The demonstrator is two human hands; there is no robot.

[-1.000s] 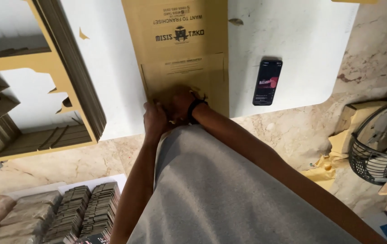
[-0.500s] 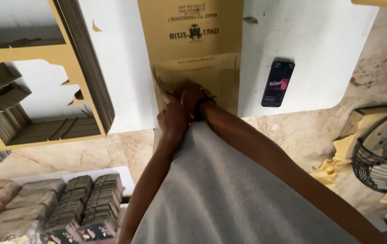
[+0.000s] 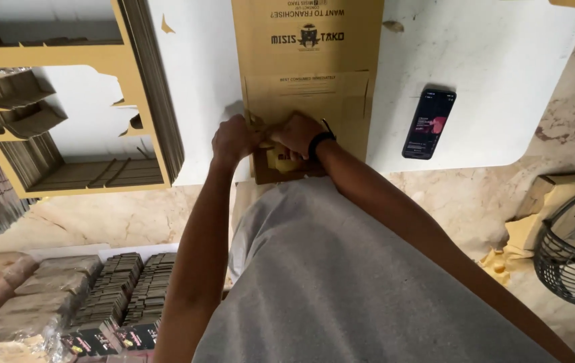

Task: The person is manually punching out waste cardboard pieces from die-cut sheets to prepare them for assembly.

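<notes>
A flat brown cardboard box blank point(image 3: 307, 60) with dark printing lies on the white table point(image 3: 489, 60), its near end at the table's edge. My left hand point(image 3: 235, 138) and my right hand point(image 3: 297, 132) grip that near end together and fold a small flap there. A black band sits on my right wrist. Part of the folded flap is hidden under my fingers.
A dark phone point(image 3: 428, 123) with a lit screen lies on the table to the right. A tall stack of die-cut cardboard sheets point(image 3: 66, 101) stands at left. Wrapped bundles of flat cartons point(image 3: 99, 296) sit on the marble floor at lower left. A black wire basket point(image 3: 573, 249) stands at right.
My hands stay at the blank's near end and now pinch the flap closer to the table edge. The view has shifted slightly, so the blank sits a little further right and higher.
</notes>
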